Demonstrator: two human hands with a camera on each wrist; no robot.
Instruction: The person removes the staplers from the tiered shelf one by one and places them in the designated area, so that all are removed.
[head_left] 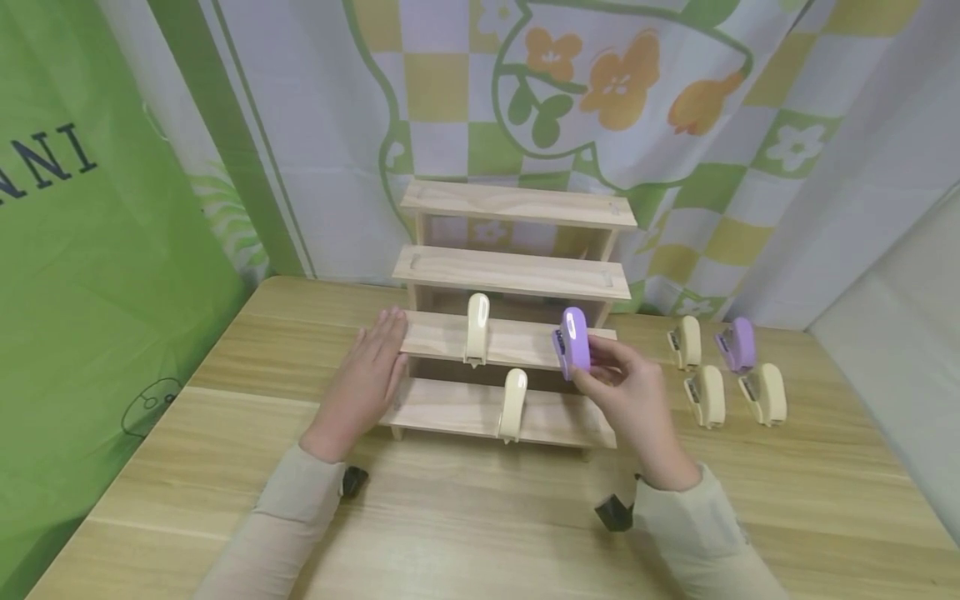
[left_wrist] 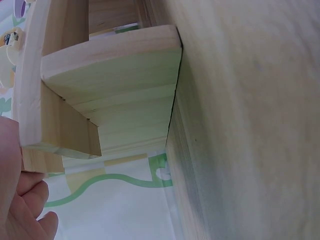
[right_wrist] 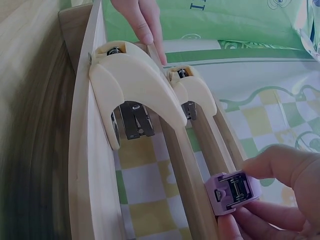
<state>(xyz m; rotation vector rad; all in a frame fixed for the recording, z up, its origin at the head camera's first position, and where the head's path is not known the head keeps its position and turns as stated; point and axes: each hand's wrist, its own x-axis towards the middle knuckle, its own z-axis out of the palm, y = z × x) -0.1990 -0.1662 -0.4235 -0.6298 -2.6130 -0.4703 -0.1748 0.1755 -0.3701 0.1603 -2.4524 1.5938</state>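
A purple stapler (head_left: 574, 340) is pinched between the thumb and fingers of my right hand (head_left: 630, 392), at the right end of the second step from the bottom of a wooden tiered shelf (head_left: 442, 408). In the right wrist view the end of this purple stapler (right_wrist: 232, 192) faces the camera, close against the step. With straight fingers, my left hand (head_left: 367, 375) rests on the left end of the same step. One cream stapler (head_left: 477, 329) stands on that step, left of the purple one. Another cream stapler (head_left: 513, 406) stands on the lowest step.
Right of the shelf, a second purple stapler (head_left: 741, 344) and several cream staplers, one at the front right (head_left: 767, 394), stand on the wooden table (head_left: 465, 525). A patterned curtain (head_left: 315, 167) hangs behind, a green cloth (head_left: 90, 250) at the left.
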